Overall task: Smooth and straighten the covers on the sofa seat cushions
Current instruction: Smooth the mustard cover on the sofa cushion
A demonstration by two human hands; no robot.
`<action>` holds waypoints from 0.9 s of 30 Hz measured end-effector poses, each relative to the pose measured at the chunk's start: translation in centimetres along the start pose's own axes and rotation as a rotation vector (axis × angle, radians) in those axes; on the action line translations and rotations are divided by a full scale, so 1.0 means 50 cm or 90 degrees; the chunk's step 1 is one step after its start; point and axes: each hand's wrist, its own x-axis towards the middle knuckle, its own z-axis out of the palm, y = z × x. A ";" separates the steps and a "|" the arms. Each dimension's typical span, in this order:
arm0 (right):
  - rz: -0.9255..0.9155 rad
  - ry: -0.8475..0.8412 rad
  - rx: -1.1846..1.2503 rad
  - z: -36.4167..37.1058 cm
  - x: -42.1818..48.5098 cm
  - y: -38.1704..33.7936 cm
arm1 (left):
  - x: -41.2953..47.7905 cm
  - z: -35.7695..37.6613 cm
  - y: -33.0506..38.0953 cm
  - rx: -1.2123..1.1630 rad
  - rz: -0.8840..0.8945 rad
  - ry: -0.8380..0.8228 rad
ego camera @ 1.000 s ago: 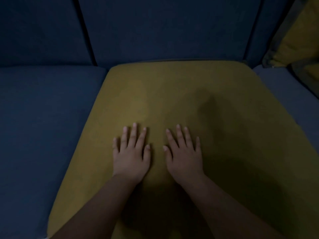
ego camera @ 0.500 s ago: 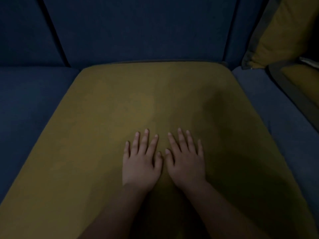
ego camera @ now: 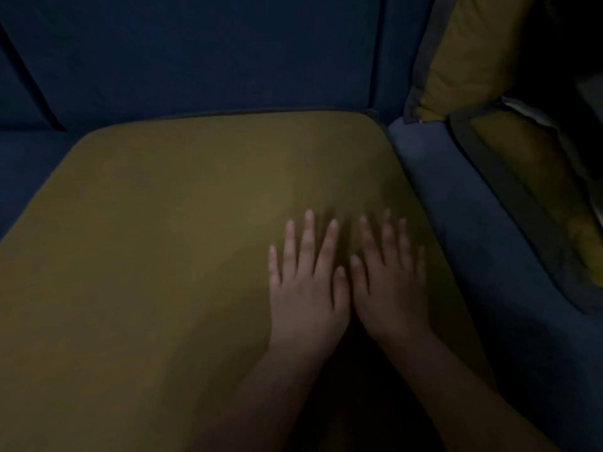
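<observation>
1. Mustard-yellow fabric seat cushion cover [ego camera: 163,256]: one, on the dark blue sofa [ego camera: 195,53].
2. Our left hand [ego camera: 306,295] and right hand [ego camera: 391,288] lie flat on it, fingers spread.
3. We count two yellow grey-edged pillows [ego camera: 463,53].

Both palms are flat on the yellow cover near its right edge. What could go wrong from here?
1. The left hand and right hand lie side by side near the right edge of the yellow cover; pushing right may bunch fabric against the blue cushion.
2. The picture is dim, so faint creases on the cover's wide left part could go unnoticed.
</observation>
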 end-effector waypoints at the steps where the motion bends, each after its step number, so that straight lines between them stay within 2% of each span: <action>1: 0.008 -0.034 -0.021 0.016 -0.005 0.019 | -0.003 0.024 0.003 0.035 0.005 -0.037; 3: 0.009 -0.080 -0.025 0.040 -0.015 0.045 | -0.011 0.068 0.003 0.100 0.008 -0.101; 7: 0.008 -0.080 -0.007 0.043 -0.012 0.045 | -0.008 0.084 0.000 0.138 -0.004 -0.109; 11: -0.004 -0.091 0.013 0.003 -0.007 0.058 | 0.009 0.054 0.024 0.105 -0.025 -0.163; 13: 0.016 -0.037 0.057 -0.042 -0.005 0.074 | 0.020 0.032 0.063 0.054 -0.013 -0.126; 17: 0.057 0.090 0.092 -0.079 -0.037 0.120 | 0.006 0.016 0.157 0.002 0.086 0.005; 23: 0.121 -0.075 0.038 0.027 -0.142 0.154 | -0.084 0.103 0.107 0.064 0.101 -0.103; 27: 0.125 -0.068 0.036 0.023 -0.145 0.150 | -0.081 0.104 0.108 0.069 0.103 -0.103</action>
